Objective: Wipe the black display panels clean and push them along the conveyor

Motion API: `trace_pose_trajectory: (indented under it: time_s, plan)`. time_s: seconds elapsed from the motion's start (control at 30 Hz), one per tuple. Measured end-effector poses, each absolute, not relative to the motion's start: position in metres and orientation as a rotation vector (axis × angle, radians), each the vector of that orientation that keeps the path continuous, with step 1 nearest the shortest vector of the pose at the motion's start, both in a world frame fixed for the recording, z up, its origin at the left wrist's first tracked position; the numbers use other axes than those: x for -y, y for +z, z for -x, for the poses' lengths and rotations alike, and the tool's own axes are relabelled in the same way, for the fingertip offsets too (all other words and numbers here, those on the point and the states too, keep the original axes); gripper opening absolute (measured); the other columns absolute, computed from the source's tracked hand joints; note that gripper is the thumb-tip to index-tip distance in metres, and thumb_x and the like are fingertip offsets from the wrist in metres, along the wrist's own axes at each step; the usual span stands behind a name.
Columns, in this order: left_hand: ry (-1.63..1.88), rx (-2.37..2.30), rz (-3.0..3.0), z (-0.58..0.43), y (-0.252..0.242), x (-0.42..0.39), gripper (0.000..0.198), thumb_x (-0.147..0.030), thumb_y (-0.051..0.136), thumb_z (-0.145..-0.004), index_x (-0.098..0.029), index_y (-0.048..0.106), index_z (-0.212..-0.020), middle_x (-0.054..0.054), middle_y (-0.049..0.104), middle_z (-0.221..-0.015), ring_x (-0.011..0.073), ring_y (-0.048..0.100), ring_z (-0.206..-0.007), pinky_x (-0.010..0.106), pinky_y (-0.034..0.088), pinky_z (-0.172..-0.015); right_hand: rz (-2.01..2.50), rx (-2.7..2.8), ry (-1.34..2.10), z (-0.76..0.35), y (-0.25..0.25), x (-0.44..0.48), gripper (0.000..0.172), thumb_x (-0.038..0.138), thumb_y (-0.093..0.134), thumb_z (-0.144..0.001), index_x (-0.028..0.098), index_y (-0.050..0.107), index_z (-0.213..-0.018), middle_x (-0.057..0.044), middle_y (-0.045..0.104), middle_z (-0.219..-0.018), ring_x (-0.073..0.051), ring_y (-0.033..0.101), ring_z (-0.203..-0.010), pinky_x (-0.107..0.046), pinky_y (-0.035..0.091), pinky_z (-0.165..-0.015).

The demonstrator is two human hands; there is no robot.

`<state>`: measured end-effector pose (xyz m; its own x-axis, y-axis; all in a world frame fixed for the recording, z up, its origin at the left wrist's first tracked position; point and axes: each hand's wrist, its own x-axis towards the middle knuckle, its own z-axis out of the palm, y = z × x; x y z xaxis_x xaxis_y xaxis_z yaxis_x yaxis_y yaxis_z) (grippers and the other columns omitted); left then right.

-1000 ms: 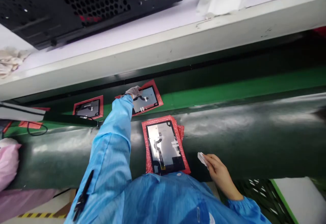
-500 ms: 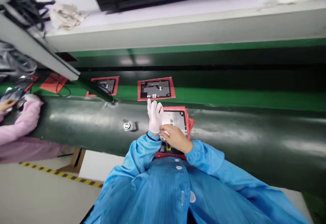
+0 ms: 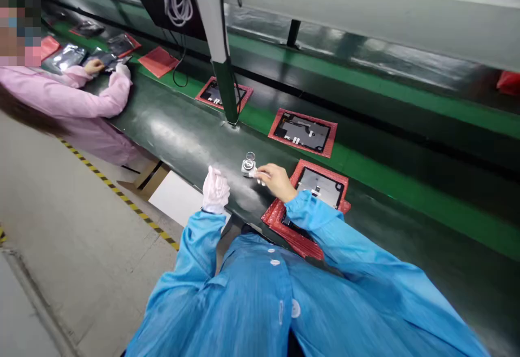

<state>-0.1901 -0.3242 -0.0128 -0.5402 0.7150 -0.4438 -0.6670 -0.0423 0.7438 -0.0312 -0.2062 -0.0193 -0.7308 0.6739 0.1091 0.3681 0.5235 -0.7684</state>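
Observation:
My left hand (image 3: pixel 215 188), in a white glove, hovers beyond the front edge of the bench with its fingers curled in and no object visible in them. Bare-skinned, my right hand (image 3: pixel 277 180) pinches a small white thing (image 3: pixel 260 177) that I cannot identify. That hand is right beside a small pale bottle (image 3: pixel 248 166) with its round lid flipped up; whether they touch is unclear. Under my right forearm lie tablet-like screen panels (image 3: pixel 319 186) on red bubble-wrap bags (image 3: pixel 280 216). Part of this stack is hidden by my sleeve.
Farther back, another dark panel (image 3: pixel 303 132) rests on red bubble wrap, and one more (image 3: pixel 213 94) sits behind a post (image 3: pixel 225 86). A co-worker in a pink sleeve (image 3: pixel 101 94) handles bagged parts at the left. A shelf (image 3: pixel 385 15) overhangs the bench (image 3: pixel 174 129).
My view has turned left. My right hand has let go of the left glove's cuff and moved to the bottle. My left hand has moved away leftward, its fingers now curled.

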Motion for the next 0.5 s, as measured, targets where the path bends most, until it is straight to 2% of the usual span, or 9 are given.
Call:
trace_pose_trajectory:
  time_s: [0.13,0.3,0.5]
  plan:
    - [1.751,-1.215,0.083,0.192,-0.041,0.391,0.038,-0.046,0.050,-0.092,-0.017,0.052,-0.068,-0.011,0.025,-0.032,0.0030,0.019,-0.023,0.013,0.011,-0.024,0.891,2.582,0.799,0.073,-0.048,0.182,0.017,0.012,0.053,-0.085,0.015,0.070,-0.087,-0.009,0.067,-0.093,-0.020,0.059,-0.091,-0.032,0.044,-0.087]
    - [1.679,-1.264,0.221,0.167,-0.069,0.450,0.038,-0.047,0.062,-0.084,-0.016,0.051,-0.064,-0.012,0.029,-0.030,0.0021,0.019,-0.021,0.012,0.010,-0.023,0.980,2.823,0.595,0.088,-0.062,0.183,0.026,0.013,0.044,-0.089,0.013,0.069,-0.088,-0.011,0.064,-0.099,-0.020,0.055,-0.093,-0.031,0.042,-0.086]
    - [1.621,-1.261,0.248,0.150,-0.081,0.464,0.037,-0.048,0.069,-0.077,-0.017,0.050,-0.067,-0.013,0.029,-0.032,0.0012,0.018,-0.023,0.012,0.009,-0.025,1.144,2.814,0.532,0.091,-0.052,0.178,0.025,0.013,0.045,-0.089,0.010,0.068,-0.097,-0.015,0.063,-0.105,-0.023,0.057,-0.096,-0.033,0.043,-0.088]
